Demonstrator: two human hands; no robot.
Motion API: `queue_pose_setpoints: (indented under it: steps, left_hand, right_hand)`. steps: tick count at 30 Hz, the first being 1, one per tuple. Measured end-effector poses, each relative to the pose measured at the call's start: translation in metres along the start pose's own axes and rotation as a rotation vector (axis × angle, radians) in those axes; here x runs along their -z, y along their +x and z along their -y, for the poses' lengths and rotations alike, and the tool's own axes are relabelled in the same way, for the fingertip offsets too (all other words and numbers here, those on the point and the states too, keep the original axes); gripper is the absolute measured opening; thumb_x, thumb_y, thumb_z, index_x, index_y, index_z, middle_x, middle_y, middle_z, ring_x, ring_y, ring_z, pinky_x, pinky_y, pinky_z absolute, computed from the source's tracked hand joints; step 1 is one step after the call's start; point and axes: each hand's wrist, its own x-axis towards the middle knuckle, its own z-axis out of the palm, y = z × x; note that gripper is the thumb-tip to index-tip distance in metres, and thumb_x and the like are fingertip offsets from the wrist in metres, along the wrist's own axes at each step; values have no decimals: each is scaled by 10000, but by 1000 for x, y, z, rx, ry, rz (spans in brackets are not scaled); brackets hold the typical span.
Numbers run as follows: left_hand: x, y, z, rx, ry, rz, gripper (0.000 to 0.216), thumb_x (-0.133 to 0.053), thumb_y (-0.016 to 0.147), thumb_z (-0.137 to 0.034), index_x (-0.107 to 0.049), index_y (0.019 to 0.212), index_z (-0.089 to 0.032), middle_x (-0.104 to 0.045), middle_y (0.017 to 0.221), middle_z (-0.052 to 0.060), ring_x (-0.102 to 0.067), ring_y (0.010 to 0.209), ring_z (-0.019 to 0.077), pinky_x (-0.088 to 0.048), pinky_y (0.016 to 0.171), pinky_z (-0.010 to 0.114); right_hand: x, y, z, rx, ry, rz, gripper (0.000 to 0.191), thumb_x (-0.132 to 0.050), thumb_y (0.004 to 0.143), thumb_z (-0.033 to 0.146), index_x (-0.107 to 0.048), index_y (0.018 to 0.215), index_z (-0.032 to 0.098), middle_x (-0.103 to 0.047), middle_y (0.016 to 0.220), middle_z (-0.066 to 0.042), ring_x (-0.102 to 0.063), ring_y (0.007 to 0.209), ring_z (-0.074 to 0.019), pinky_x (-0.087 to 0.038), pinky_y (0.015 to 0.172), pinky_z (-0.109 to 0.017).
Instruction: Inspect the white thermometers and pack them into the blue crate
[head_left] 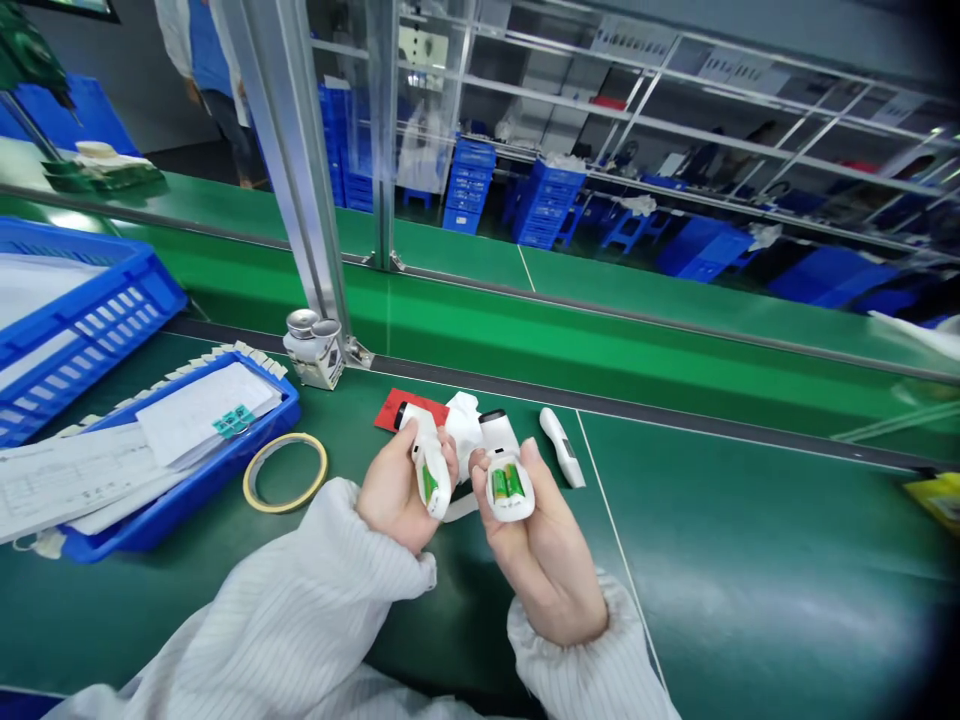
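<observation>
Here, a white handheld device [430, 470] is gripped in the left hand [394, 487], with the fingers [442, 452] curled closely around its body and a strip of green showing along the casing. A second white handheld device [510, 490] is cradled in the right hand [536, 545], its fingers [531, 462] closed behind the casing. An open compartment is turned upward on this device, and two green cells [505, 483] are seated side by side inside it. No cover is seen over them. Both devices are held above the middle of the green bench [712, 520], toward its far edge.

Just beyond the hands, a crumpled white wrapping [463, 430] and a red card [397, 408] are laid on the bench, and a third white device [561, 447] is lying to their right. Toward the left edge, a roll of tape [285, 472] is placed beside a blue tray [150, 530] holding printed papers [202, 415]. A blue plastic crate [97, 320] is set at the far left corner, and two metal-capped bottles [313, 350] are stood against an aluminium upright [300, 190]. Both forearms are covered by white striped sleeves [300, 590].
</observation>
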Motion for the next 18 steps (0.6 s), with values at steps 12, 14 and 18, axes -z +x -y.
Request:
queue_pose_setpoints:
  steps: [12, 14, 18]
  left_hand:
    - [8, -6, 5, 130, 47, 179, 293, -399, 987, -316, -539, 952, -60, -536, 694, 41, -560, 517, 75, -503, 462, 126]
    - [10, -10, 5, 167, 137, 254, 302, -420, 977, -327, -561, 950, -62, -536, 664, 39, -528, 457, 76, -429, 367, 119]
    - [16, -13, 6, 179, 383, 446, 416, -362, 977, -428, -594, 859, -104, -483, 522, -7, -383, 304, 63, -319, 273, 143]
  right_hand:
    - [-4, -21, 3, -16, -64, 128, 229, -474, 973, 286, -632, 1038, 135, -693, 785, -58, -674, 670, -109, -582, 618, -176]
    - [2, -28, 5, 20, -177, 203, 278, -528, 942, 343, -602, 1130, 152, -670, 704, -33, -629, 563, -111, -557, 540, -186]
    - [9, -39, 8, 135, -385, 247, 493, -530, 906, 480, -477, 1300, 187, -616, 592, -5, -537, 422, -131, -492, 429, -232]
